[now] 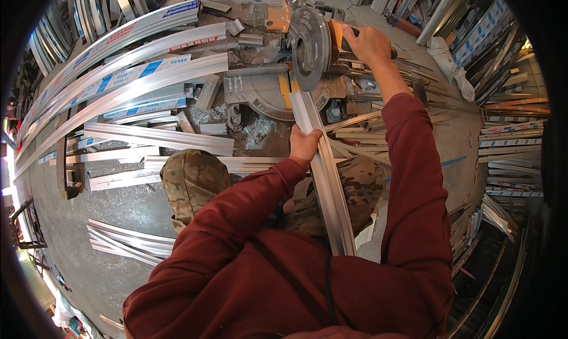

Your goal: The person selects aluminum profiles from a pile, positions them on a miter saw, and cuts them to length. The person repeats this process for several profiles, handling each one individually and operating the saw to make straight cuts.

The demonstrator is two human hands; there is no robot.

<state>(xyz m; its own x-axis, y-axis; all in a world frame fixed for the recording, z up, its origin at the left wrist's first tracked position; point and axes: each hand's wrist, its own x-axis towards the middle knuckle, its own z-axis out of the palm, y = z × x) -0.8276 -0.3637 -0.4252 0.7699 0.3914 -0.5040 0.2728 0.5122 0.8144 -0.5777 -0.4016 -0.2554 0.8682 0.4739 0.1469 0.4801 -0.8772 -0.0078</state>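
My left hand [305,145] is wrapped around a long silvery metal profile [329,188], which slants from my lap up to the saw. The profile's far end rests at the yellow slot of a miter saw's round base [260,90]. Above that end stands the saw's head with its blade guard [312,43] and orange housing; the blade looks raised just clear of the profile, though the exact gap is hard to tell. My right hand [370,46] is closed around the saw's dark and orange handle, at the right of the head.
Long metal profiles [142,84] lie stacked at the left, some reaching close to the saw base. Thin strips [361,132] spread over the floor at the right. Profiles with blue film [482,31] lean at the far right. Short offcuts [208,92] lie beside the saw.
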